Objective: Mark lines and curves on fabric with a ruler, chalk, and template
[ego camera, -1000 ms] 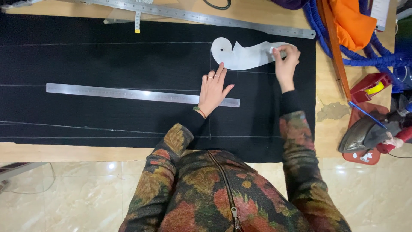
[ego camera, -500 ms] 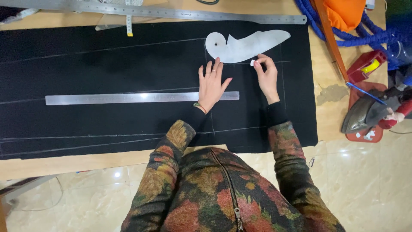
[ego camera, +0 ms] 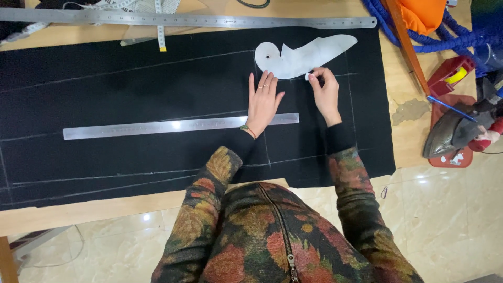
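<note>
A large black cloth (ego camera: 131, 94) marked with white chalk lines covers the wooden table. On it lies a white curved pattern template (ego camera: 304, 55). My left hand (ego camera: 262, 102) rests flat with fingers spread on the cloth, just below the template's round end and over a steel ruler (ego camera: 173, 126). My right hand (ego camera: 326, 91) pinches a small white piece of chalk (ego camera: 309, 76) at the template's lower edge.
A long steel ruler (ego camera: 209, 20) lies along the cloth's far edge, with a measuring tape (ego camera: 159, 23) across it. At the right stand a clothes iron (ego camera: 456, 131) on a red rest, a tape dispenser (ego camera: 453, 76), blue rope (ego camera: 419, 36) and orange cloth (ego camera: 424, 13).
My right hand slid with the chalk from the template's right tip leftward along its lower edge. My left hand moved slightly up toward the template.
</note>
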